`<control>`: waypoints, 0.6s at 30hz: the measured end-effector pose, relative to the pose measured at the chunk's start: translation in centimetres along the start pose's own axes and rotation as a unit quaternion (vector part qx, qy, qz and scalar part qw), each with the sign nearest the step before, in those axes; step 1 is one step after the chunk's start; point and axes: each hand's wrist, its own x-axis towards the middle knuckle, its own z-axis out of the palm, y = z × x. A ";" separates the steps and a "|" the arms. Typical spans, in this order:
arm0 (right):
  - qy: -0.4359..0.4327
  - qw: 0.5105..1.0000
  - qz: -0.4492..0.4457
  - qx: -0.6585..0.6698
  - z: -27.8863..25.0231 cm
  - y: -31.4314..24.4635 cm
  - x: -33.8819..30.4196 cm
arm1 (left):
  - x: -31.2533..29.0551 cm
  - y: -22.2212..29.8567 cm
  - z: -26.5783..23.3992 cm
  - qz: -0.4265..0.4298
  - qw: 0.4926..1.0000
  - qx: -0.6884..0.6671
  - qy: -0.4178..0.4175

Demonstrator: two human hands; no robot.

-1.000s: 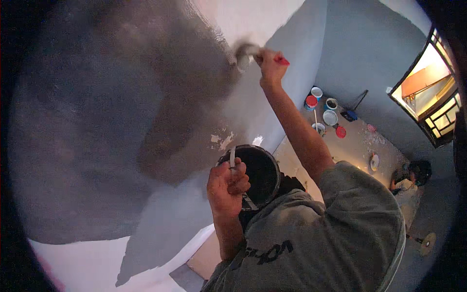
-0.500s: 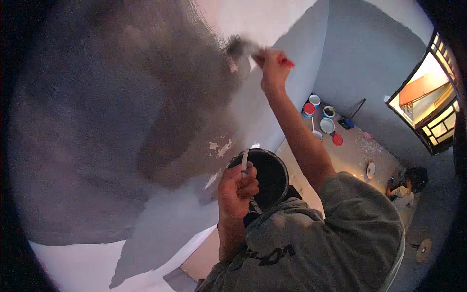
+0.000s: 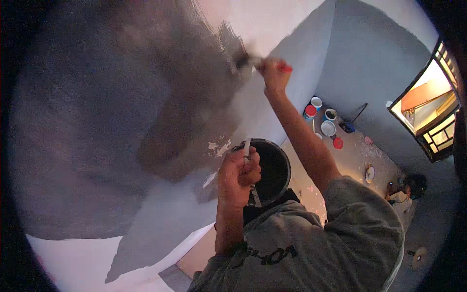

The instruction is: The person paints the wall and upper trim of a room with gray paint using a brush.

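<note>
My right hand [image 3: 275, 75] grips the red handle of a paintbrush [image 3: 244, 59], its head blurred against the wall. Wet dark grey paint [image 3: 216, 48] spreads around the bristles, bordering a pale unpainted strip [image 3: 262, 22]. Lower down, my left hand [image 3: 239, 170] is closed around the light strap-like handle [image 3: 247, 146] of a black bucket [image 3: 287, 168]. The bucket hangs close to my body, and its inside looks dark; how much paint it holds cannot be made out. Chipped pale patches [image 3: 221, 147] show on the wall beside the bucket.
Several paint buckets [image 3: 328, 128] and a red lid [image 3: 338, 143] stand on the floor far below at right. A long-handled blue tool [image 3: 347, 127] leans nearby. Another person [image 3: 404, 194] is low at the right, under a lit window [image 3: 423, 97]. A round disc [image 3: 419, 258] is near the lower right.
My right hand and the brush have swept slightly down, leaving a fresh dark streak at the paint's edge. The left hand and bucket have risen a little in view.
</note>
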 end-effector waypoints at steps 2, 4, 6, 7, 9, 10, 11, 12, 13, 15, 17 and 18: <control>-0.044 0.992 -0.024 0.113 5.7 -6.6 -0.3 | 0.2 0.4 0.0 0.005 1.000 -0.004 0.024; -0.059 0.983 -0.044 0.168 7.0 -8.7 -0.5 | 0.7 0.6 0.1 0.003 0.999 -0.005 0.039; -0.078 0.985 -0.145 0.058 7.0 -8.9 -1.7 | 0.7 1.0 0.1 0.042 0.999 -0.001 0.000; -0.083 0.974 -0.165 -0.132 4.8 -6.1 -2.4 | 0.8 1.1 -0.1 0.042 0.999 -0.001 0.000; -0.097 0.979 -0.131 -0.124 -1.2 2.0 -1.8 | 1.3 1.1 -0.1 0.023 1.000 -0.020 -0.004; -0.079 0.970 -0.092 -0.211 -3.0 3.1 -2.6 | 0.6 1.0 -0.1 0.034 0.999 -0.015 -0.007; -0.081 0.970 -0.095 -0.208 -3.4 2.8 -3.0 | 0.3 0.8 -0.1 0.027 0.999 -0.036 0.020; -0.060 0.990 -0.018 -0.126 -3.4 2.3 -2.9 | 0.5 0.8 -0.1 0.020 0.997 -0.055 0.041; -0.041 0.997 0.059 -0.041 -3.0 1.9 -2.2 | 0.9 0.9 -0.4 0.025 0.998 -0.051 0.033; -0.061 0.998 0.007 0.011 1.0 -3.2 -1.6 | 1.0 0.3 -1.4 0.006 0.999 -0.027 0.025; -0.083 0.994 -0.039 0.063 4.6 -6.9 -2.6 | 0.5 0.3 -1.3 0.018 0.999 -0.013 0.047; -0.103 0.984 -0.146 -0.004 5.5 -7.9 -2.9 | 0.4 0.2 -1.2 0.031 0.997 -0.002 0.067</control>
